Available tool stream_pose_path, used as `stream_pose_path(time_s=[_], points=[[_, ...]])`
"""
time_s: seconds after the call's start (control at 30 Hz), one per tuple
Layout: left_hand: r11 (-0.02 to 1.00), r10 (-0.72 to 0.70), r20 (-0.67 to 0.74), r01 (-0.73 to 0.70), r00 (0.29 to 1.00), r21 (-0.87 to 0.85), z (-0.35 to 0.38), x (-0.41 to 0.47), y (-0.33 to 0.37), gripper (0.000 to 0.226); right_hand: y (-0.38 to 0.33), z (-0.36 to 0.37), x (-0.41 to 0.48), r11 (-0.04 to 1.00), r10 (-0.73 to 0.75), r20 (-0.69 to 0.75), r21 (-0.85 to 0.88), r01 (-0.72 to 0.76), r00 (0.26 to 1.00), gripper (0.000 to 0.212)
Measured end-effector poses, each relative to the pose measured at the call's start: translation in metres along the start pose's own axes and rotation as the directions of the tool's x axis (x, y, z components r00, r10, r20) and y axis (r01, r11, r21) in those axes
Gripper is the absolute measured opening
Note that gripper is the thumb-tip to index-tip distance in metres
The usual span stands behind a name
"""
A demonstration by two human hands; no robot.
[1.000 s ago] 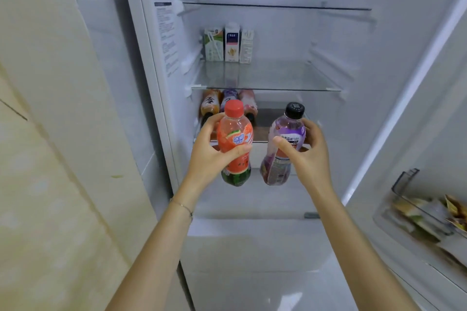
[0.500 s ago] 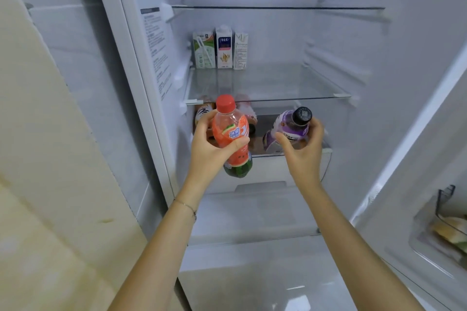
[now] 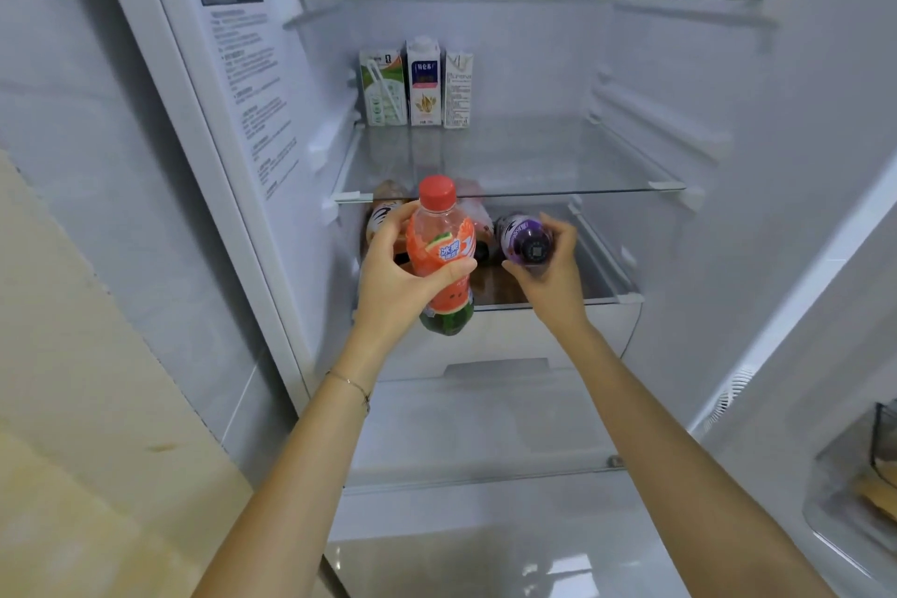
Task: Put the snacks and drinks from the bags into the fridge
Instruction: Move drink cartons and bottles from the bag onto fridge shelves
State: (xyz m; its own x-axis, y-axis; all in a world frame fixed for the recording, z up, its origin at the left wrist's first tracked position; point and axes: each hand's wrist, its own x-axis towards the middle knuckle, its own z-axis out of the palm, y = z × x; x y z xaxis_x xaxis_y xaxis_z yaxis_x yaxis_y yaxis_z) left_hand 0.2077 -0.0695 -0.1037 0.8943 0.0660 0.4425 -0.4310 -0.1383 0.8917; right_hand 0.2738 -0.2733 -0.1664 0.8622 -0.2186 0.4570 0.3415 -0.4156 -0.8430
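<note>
- Two bottles, one in each hand, before an open fridge [image 3: 757, 102].
- Left hand [image 3: 393, 282], grip wrapped round a red-capped watermelon drink bottle [image 3: 444, 253]; held upright just in front of the lower shelf [image 3: 609, 279].
- Behind it, other bottles [image 3: 383, 214] lying on that shelf, partly hidden.
- Higher up, three cartons [image 3: 422, 85] upright, side by side on a glass shelf [image 3: 534, 160].
- Purple bottle [image 3: 526, 245] on its side on the lower shelf, cap toward the viewer.
- Right hand [image 3: 553, 279], grip curled round its cap end.
- Far right, door bin [image 3: 873, 461], contents blurred.
</note>
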Motion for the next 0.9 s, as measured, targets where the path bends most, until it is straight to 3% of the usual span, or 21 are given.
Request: stream_pose_path(time_s=[0.2,0.5,0.9], points=[[1.000,0.022,-0.007,-0.022,1.000,0.013,0.006,0.006,-0.002,0.070,0.021,0.006,0.027,0.978,0.027,0.116,-0.207,-0.002,0.993,0.066],[1.000,-0.007,-0.016,0.007,1.000,0.027,0.003,0.008,-0.010,0.079,0.033,0.014,0.055,0.972,0.139,0.194,-0.216,-0.096,0.971,0.071],[1.000,-0.016,-0.012,0.017,1.000,0.025,0.006,0.009,-0.016,0.074,0.049,0.021,0.069,0.904,0.239,0.197,-0.403,-0.144,0.951,0.082]])
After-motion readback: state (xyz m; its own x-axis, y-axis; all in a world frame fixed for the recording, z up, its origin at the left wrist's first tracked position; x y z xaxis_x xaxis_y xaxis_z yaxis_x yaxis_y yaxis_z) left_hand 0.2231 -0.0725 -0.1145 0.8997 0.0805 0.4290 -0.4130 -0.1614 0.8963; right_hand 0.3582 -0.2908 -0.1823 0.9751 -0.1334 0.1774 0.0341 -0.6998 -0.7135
